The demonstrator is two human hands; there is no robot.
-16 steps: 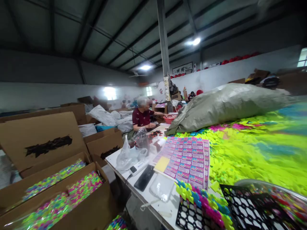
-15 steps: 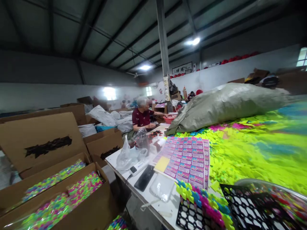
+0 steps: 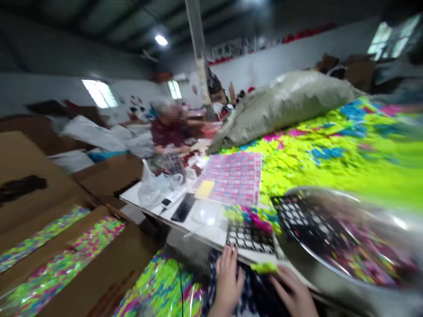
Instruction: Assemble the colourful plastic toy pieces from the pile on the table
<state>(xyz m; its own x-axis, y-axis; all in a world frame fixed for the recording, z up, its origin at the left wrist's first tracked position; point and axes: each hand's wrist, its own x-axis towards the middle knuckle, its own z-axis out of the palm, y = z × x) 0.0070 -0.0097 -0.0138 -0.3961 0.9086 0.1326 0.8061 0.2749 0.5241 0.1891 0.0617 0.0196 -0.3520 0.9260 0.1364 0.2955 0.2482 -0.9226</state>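
My left hand (image 3: 228,281) lies low at the table's front edge, fingers stretched out together and pointing at a black honeycomb grid (image 3: 251,237). My right hand (image 3: 292,295) is beside it, its fingertips pinched on a small yellow-green plastic piece (image 3: 264,267). The picture is smeared by motion. Coloured plastic pieces (image 3: 254,215) are stacked on the grid. A second black grid (image 3: 297,218) leans on a metal basin (image 3: 333,259) full of mixed coloured pieces, to the right of my hands.
A pink sticker sheet (image 3: 231,176), a phone (image 3: 183,207) and plastic bags lie on the white table (image 3: 198,224). A heap of neon pieces (image 3: 330,154) and a grey sack (image 3: 284,103) fill the right. Cardboard boxes (image 3: 66,264) stand left. A person (image 3: 168,130) sits further back.
The camera has tipped down and turned; both my hands have come into view at the bottom, and the whole picture has become blurred.
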